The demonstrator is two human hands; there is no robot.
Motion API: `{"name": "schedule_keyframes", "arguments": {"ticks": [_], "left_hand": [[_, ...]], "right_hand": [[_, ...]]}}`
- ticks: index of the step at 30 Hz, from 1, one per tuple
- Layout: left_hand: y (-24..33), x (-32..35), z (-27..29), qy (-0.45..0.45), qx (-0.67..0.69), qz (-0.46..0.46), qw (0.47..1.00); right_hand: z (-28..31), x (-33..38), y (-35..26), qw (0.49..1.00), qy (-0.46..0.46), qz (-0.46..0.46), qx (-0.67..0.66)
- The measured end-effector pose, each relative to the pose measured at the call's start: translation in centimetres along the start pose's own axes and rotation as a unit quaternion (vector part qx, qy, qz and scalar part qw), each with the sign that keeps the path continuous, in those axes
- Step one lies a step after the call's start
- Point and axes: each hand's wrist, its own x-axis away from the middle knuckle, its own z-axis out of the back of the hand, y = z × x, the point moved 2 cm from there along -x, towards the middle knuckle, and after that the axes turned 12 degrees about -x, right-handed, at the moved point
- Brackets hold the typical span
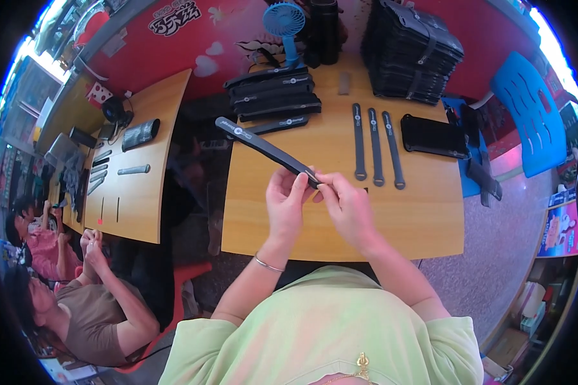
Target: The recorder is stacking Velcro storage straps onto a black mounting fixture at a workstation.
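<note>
A long narrow dark grey strap (263, 147) with a rounded far end and a pale printed mark slants up and left from my hands, above the wooden table (289, 224). My left hand (285, 200) has its thumb and fingers closed on the strap's near end. Right beside it, my right hand (345, 205) pinches the same end, where a small light-coloured bit shows between the fingertips; what that bit is I cannot make out. Several similar straps lie about, three of them side by side, including a middle one (376, 147) to the right of my hands.
Behind the strap stand a pile of black pouches (273, 96) and a blue fan (284, 22). A tall stack of folded black cases (411, 54) rises at back right, near a black pouch (433, 136) and a blue chair (533, 115). Leftward, a co-worker (103, 308) sits beside another table (144, 199).
</note>
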Motion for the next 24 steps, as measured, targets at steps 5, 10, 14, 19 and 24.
{"name": "schedule_keyframes", "arguments": {"ticks": [5,10,14,19,24], "left_hand": [[0.3,1.4,-1.5,0.017,-0.094,-0.076,0.993],[-0.2,0.5,-0.1,-0.049,-0.119,-0.064,0.990],[0.1,-0.2,0.9,-0.138,-0.198,-0.056,0.969],[0.7,-1.0,1.6,-0.222,-0.219,-0.032,0.950],[-0.4,-0.3,-0.1,-0.163,-0.119,-0.031,0.979]], "right_hand": [[-0.5,0.4,1.7,0.998,0.023,0.021,-0.053],[-0.7,0.5,2.9,0.988,0.051,0.022,-0.145],[0.9,0.3,2.6,0.997,-0.004,-0.017,-0.075],[2.2,-0.1,2.4,0.995,-0.079,-0.037,-0.055],[1.7,-0.1,1.2,0.998,0.000,0.059,-0.007]]}}
